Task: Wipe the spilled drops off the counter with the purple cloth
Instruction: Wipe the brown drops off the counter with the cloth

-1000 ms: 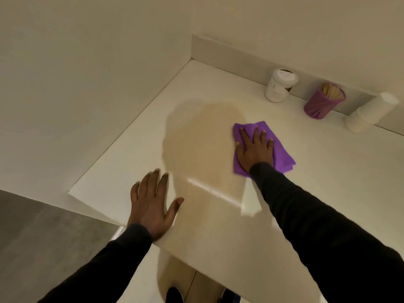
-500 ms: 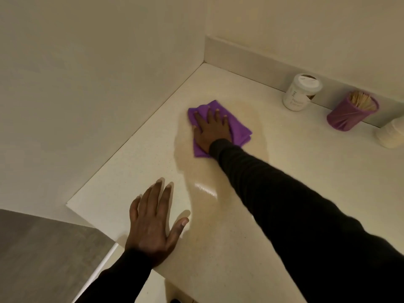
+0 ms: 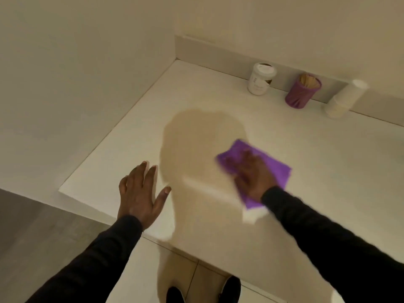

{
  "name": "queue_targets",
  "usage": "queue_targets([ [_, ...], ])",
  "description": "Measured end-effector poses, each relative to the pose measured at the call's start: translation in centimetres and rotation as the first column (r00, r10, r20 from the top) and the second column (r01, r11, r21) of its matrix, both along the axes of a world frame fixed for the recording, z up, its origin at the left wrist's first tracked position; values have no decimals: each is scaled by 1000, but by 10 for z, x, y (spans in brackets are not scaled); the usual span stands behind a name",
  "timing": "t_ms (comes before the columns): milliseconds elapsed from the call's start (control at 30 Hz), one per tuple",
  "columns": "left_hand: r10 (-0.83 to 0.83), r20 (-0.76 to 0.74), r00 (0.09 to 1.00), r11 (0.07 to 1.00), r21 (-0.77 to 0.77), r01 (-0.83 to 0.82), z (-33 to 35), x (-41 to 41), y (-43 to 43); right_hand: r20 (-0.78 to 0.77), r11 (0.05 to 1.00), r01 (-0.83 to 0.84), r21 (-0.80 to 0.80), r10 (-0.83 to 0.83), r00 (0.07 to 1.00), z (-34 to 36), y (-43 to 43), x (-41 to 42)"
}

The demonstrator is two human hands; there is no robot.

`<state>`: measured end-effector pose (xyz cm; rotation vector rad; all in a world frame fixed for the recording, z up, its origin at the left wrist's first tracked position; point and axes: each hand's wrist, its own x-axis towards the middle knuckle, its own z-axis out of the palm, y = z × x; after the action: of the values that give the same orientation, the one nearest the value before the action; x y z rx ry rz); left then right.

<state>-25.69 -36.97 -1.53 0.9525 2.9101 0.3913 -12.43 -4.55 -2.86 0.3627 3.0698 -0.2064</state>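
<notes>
The purple cloth [image 3: 277,169] lies flat on the white counter [image 3: 328,162], right of the middle. My right hand [image 3: 253,173] presses down on it, palm flat, fingers spread over the fabric; the hand and cloth are motion-blurred. My left hand [image 3: 140,191] rests flat near the counter's front edge, fingers apart, holding nothing. A broad tan patch [image 3: 196,149] spreads between the two hands; I cannot tell whether it is my shadow or a wet mark. No separate drops are visible.
Along the back wall stand a white lidded tub [image 3: 261,82], a purple cup of wooden sticks [image 3: 302,92] and a tilted stack of white paper cups [image 3: 343,99]. A wall closes the counter's left side. Below the front edge are floor tiles and my shoes [image 3: 231,287].
My right hand slid the cloth from the far left corner area back toward me and to the right. My left hand stayed planted by the front edge.
</notes>
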Motion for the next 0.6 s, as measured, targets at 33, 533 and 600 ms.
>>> queue_targets([
  [33,-12,-3,1000,1000,-14,12,-1,0,1,24,984,178,11,-178,984,6,25,10],
  [533,-136,-54,989,990,16,137,10,30,12,6,986,67,-153,-67,998,6,-157,74],
  [600,-219,-45,975,976,13,219,11,51,24,78,960,266,-92,-259,963,8,-98,100],
])
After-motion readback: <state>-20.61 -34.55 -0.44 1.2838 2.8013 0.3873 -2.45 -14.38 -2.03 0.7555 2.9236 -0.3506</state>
